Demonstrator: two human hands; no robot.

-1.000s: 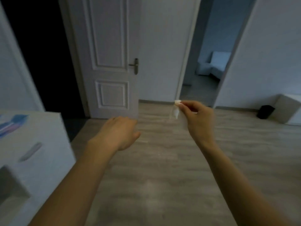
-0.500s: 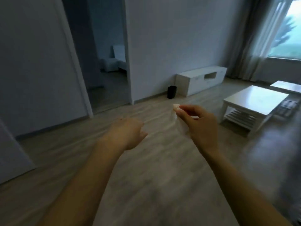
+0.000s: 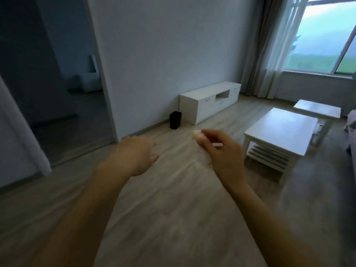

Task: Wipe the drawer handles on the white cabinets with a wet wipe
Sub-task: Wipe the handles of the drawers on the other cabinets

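A low white cabinet (image 3: 194, 106) stands against the far wall, with small drawer handles (image 3: 207, 100) on its front and an open niche in the middle. My right hand (image 3: 221, 151) is held out at mid-height, its thumb and fingertips pinched on a small white wet wipe (image 3: 196, 133). My left hand (image 3: 134, 153) hangs beside it, palm down, fingers loosely curled, holding nothing. Both hands are well short of the cabinet, over bare wood floor.
A black bin (image 3: 175, 120) sits on the floor at the cabinet's left end. A white coffee table (image 3: 281, 130) with a slatted shelf stands to the right, a second low table (image 3: 316, 108) behind it. An open doorway (image 3: 63, 93) is on the left; curtains and a window on the right.
My view has swung right from the white door and hallway to the living room, bringing the low cabinet and coffee table closer. Both hands keep their pose; the wipe stays pinched.
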